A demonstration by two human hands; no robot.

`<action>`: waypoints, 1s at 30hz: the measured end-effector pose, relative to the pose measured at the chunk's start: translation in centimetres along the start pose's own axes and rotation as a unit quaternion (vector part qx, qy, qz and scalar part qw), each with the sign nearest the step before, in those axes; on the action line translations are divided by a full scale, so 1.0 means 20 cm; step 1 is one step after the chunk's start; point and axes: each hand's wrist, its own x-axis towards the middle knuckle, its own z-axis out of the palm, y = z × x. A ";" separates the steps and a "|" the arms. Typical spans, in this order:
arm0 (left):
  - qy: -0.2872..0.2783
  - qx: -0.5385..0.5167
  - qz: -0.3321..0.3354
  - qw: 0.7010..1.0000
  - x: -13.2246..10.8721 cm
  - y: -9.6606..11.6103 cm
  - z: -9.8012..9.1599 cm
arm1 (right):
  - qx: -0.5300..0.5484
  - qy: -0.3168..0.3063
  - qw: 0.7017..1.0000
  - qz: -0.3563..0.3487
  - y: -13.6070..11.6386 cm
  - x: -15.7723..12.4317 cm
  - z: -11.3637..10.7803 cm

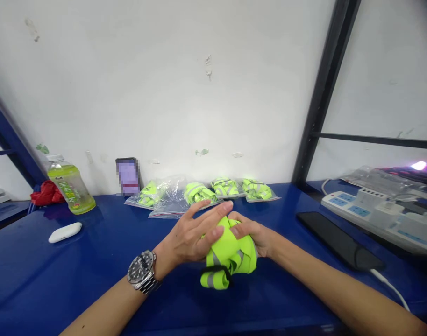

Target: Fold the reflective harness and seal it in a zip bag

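A bunched neon-yellow vest (228, 259) with grey reflective strips and a black band sits between my hands, just above the blue table (94, 280). My left hand (192, 233), with a steel watch on its wrist, lies over the vest's left side, fingers stretched out flat across the top. My right hand (253, 235) is curled round the vest's right side and grips it. Behind them lie several clear zip bags (199, 192), each holding a folded yellow vest.
A green drink bottle (69, 184), a red cloth (45, 193) and a white oval case (64, 232) are at the left. A phone (127, 176) leans on the wall. At the right lie a black phone on a cable (336, 240) and a white power strip (374, 212) past a black post (322, 93).
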 end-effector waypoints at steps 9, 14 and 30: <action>-0.065 -0.055 -0.144 0.986 -0.08 -0.09 0.00 | -0.037 0.133 0.984 -0.114 0.02 0.05 0.05; -0.087 -0.180 -0.161 0.967 -0.07 -0.02 -0.03 | 0.019 0.096 0.991 -0.093 0.04 0.04 0.05; -0.029 -0.075 -0.050 0.996 -0.09 -0.01 0.05 | 0.057 0.028 0.996 -0.059 0.04 0.04 0.04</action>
